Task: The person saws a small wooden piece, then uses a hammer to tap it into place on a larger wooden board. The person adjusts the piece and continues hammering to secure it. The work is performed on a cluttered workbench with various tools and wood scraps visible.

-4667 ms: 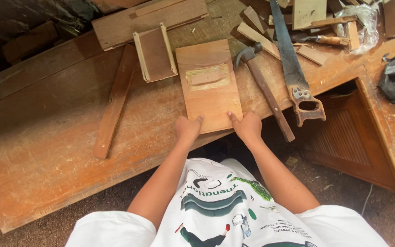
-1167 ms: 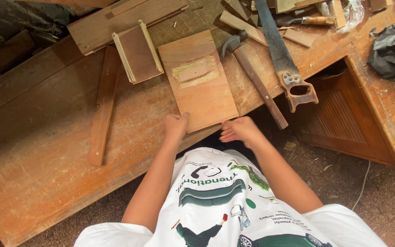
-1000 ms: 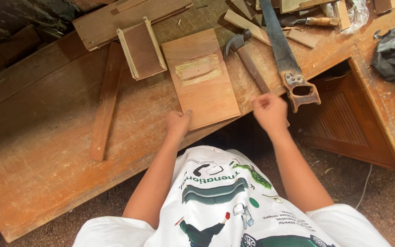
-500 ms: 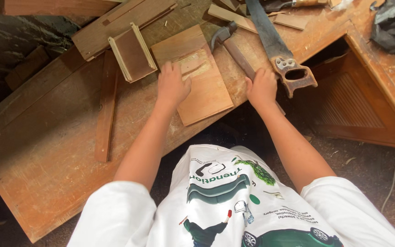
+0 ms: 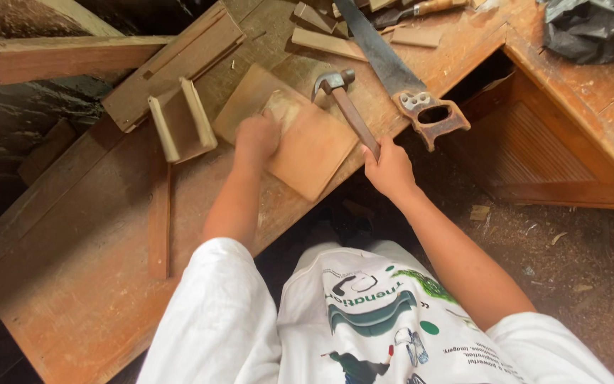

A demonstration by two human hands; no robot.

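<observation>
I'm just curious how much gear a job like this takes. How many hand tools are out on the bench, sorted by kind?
Hammer, gripped by the right hand: 1
Handsaw: 1
Wooden-handled tool at the top edge, kind unclear: 1
Total: 3

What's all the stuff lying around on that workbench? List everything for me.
flat wooden board: 1, light brown, on the bench's near edge under the left hand
hammer: 1, metal head, brown handle, lying beside the board
handsaw: 1, grey blade, brown handle, right of the hammer
small open wooden frame: 1, pale, left of the board
long wooden slat: 1, reddish, on the bench
wood offcuts: several, pale, far side
black plastic bag: 1, top right
workbench: 1, reddish brown
left hand: pressing on the board
right hand: gripping the hammer's handle end
</observation>
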